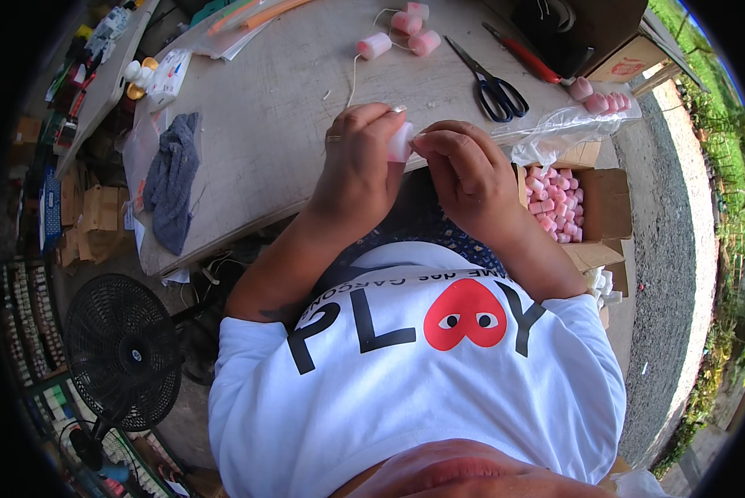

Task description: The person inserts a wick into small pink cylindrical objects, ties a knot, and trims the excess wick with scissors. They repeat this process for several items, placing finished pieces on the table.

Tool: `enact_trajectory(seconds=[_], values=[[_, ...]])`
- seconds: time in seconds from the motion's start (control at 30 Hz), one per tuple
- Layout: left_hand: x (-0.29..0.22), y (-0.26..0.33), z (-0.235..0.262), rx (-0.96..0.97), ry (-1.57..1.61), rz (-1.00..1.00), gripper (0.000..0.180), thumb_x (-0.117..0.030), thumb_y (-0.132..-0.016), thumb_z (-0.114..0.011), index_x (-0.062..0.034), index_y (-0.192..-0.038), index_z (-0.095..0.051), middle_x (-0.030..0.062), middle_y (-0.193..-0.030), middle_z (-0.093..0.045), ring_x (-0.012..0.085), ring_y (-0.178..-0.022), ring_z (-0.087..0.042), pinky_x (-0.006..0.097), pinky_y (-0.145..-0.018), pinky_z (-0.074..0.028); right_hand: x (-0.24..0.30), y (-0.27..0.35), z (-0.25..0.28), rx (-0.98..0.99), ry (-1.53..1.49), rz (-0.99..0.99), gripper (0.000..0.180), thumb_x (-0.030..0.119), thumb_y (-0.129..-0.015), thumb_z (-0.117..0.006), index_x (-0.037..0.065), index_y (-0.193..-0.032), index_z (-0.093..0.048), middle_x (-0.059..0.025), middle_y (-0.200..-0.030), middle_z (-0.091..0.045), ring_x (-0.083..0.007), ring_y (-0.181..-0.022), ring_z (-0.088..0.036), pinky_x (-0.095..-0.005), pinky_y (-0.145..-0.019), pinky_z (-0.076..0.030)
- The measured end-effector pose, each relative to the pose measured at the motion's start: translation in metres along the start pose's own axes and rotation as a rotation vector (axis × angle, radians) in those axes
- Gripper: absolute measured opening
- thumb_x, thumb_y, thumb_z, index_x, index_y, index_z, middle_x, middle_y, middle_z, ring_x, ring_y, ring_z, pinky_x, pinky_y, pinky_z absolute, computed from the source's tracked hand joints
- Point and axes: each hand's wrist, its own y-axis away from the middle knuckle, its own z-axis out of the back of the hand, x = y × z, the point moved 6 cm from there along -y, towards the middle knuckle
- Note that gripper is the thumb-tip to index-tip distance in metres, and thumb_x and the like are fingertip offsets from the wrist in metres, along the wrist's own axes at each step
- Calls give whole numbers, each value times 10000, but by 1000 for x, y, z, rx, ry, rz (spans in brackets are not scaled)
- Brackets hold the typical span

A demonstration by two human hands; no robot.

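Observation:
My left hand (pixel 360 158) is closed around a small pink-and-white cylinder (pixel 400 143), held over the table's near edge. At the cylinder's right end, my right hand (pixel 468 170) pinches with thumb and forefinger. Whatever sits between those fingertips is too small to make out. A thin white string (pixel 355 81) runs from behind my left hand up to a pink cylinder (pixel 375 46) lying on the table. Beyond it, several more pink cylinders (pixel 425 42) lie close together with loops of string around them.
Dark-handled scissors (pixel 498 95) and red-handled pliers (pixel 532 60) lie at the table's (pixel 264 108) far right. Clear plastic (pixel 547 141) hangs over the right edge, above a cardboard box (pixel 606 203) of pink cylinders. A grey cloth (pixel 173 178) lies left; a black fan (pixel 123 353) stands below.

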Motion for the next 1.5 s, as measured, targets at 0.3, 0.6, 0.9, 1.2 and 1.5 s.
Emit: enact_trajectory(seconds=[0.3,0.6,0.9,1.2,1.5], values=[[4,1,-4,49,189,58,497,44,-723,-629,-4,-1181,-442,191,-1131,-506,365,-1019,-529,431,-882,-411,-47,10,-13,43,-1056,-591,143,8,-850,-659,-9,-971,-583,-39,-885,-625,-126,-838,-620,-255,-746,-512],[5,0,-5,77,301,79,505,58,-716,-643,-6,-1173,-437,191,-1126,-502,366,-1015,-531,414,-877,-423,-55,13,-26,147,-1261,-697,156,53,-858,-669,-11,-975,-589,-50,-907,-630,-110,-843,-614,-244,-746,-526],[7,4,-9,82,269,89,501,47,-724,-644,5,-1176,-432,205,-1131,-497,373,-1015,-533,425,-873,-421,-50,14,-24,121,-924,-635,149,87,-877,-657,-38,-941,-606,-67,-867,-646,-101,-799,-615,-239,-724,-531],[7,2,-8,137,218,16,506,46,-783,-670,-1,-1211,-405,180,-1109,-483,292,-953,-553,355,-817,-474,-51,16,-33,274,-1050,-696,196,139,-912,-619,-15,-1014,-554,-62,-899,-623,-101,-820,-612,-230,-707,-522],[36,-2,-2,113,217,148,516,-156,-767,-746,-86,-1185,-452,99,-1133,-543,291,-1031,-542,408,-928,-346,-120,-19,26,42,255,-346,246,207,-896,-610,-37,-915,-637,-171,-860,-645,-314,-800,-638,-379,-708,-500]])
